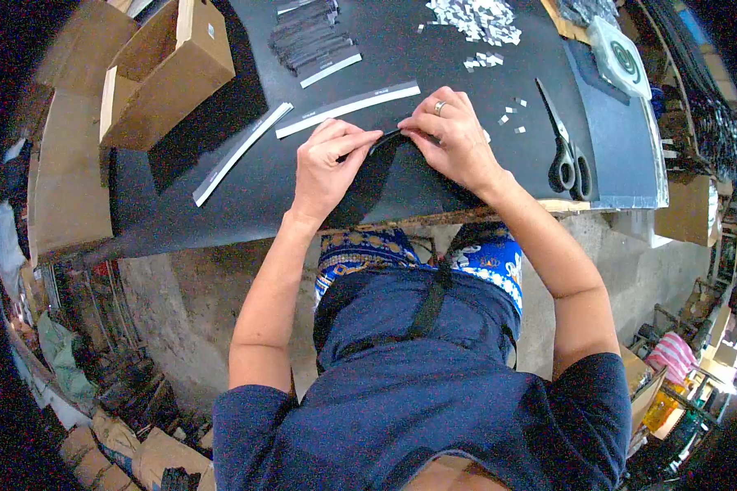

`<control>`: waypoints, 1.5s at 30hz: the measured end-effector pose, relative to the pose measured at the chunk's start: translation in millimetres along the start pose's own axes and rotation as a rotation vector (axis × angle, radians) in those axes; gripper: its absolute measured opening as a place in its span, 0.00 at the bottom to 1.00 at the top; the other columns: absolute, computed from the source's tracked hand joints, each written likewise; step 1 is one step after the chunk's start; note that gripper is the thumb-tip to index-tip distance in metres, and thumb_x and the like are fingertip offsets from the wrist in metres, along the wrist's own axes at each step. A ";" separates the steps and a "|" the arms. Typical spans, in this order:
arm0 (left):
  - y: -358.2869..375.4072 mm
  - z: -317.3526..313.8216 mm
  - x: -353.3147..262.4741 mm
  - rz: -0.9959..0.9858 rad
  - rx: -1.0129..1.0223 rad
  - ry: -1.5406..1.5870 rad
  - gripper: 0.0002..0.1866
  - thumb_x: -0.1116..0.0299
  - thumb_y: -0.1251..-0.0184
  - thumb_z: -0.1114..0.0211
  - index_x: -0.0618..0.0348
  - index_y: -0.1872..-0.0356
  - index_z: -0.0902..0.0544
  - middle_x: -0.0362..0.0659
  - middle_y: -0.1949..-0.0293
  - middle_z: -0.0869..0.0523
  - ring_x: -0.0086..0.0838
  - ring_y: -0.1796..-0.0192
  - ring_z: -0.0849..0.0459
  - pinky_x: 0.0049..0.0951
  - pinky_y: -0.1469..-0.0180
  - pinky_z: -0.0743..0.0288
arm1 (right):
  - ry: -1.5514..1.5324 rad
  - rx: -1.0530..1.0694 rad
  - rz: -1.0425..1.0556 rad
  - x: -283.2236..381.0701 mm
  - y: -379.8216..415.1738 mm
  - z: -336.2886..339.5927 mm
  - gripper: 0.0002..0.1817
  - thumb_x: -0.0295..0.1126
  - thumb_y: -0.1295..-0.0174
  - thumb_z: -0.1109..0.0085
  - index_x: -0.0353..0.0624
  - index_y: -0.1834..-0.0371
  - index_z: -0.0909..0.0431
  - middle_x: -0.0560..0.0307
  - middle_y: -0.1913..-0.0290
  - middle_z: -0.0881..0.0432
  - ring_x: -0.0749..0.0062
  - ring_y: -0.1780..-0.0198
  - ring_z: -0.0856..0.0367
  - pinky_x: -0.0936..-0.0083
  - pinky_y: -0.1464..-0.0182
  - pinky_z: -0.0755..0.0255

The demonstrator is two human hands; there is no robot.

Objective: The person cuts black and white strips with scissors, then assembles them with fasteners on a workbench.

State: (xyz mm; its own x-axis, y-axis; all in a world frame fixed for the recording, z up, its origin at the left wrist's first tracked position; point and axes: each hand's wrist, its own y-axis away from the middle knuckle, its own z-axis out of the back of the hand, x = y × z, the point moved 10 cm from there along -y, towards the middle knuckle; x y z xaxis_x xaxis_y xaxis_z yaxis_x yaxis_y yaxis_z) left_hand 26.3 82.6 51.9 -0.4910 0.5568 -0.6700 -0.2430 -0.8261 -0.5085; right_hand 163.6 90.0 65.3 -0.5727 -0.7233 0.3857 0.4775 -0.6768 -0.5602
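A thin black strip (389,138) spans the short gap between my hands, over the front part of the dark table. My left hand (332,164) pinches one end of it between thumb and fingers. The other end is pinched by my right hand (450,135), which wears a ring. Just beyond my hands lies a long white-and-grey printed strip (348,109). A similar strip (241,155) rests at an angle to the left. To the right of my right hand, several small white tags (516,116) lie loose. Scissors with black handles (563,151) are farther right.
An open cardboard box (172,78) stands at the left. At the back are a bundle of dark strips (311,41) and a heap of small white tags (479,18). A clear plastic container (618,59) sits back right. The table's front edge (385,222) runs before my lap.
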 end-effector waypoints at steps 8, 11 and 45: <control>-3.5 -1.4 1.1 0.052 0.028 0.044 0.12 0.77 0.48 0.30 0.59 0.60 0.13 0.43 0.64 0.14 0.31 0.61 0.17 0.28 0.57 0.24 | -0.053 0.073 -0.003 -1.2 -4.9 -2.0 0.07 0.24 0.53 0.35 0.44 0.69 0.18 0.59 0.70 0.20 0.63 0.58 0.25 0.67 0.52 0.35; -6.4 -6.0 -16.8 -0.034 0.019 -0.039 0.15 0.76 0.50 0.29 0.59 0.58 0.14 0.44 0.62 0.15 0.34 0.59 0.17 0.30 0.55 0.24 | -0.070 0.073 0.033 -1.1 -4.5 -1.9 0.07 0.23 0.53 0.36 0.43 0.70 0.18 0.58 0.70 0.20 0.63 0.58 0.25 0.67 0.51 0.35; 7.9 -77.0 -10.5 0.690 0.475 0.674 0.11 0.70 0.40 0.31 0.67 0.60 0.15 0.43 0.70 0.13 0.23 0.72 0.16 0.22 0.68 0.22 | -0.379 0.097 -0.243 2.0 38.3 50.5 0.16 0.23 0.53 0.34 0.40 0.57 0.18 0.51 0.66 0.18 0.59 0.63 0.20 0.70 0.62 0.26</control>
State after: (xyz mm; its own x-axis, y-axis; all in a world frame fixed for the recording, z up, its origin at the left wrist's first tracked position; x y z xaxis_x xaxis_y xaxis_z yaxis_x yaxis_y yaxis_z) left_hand 94.0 76.9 13.3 -0.1190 -0.2293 -0.9661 -0.4620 -0.8484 0.2583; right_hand 214.4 55.7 81.7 -0.4000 -0.5291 0.7483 0.4301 -0.8294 -0.3566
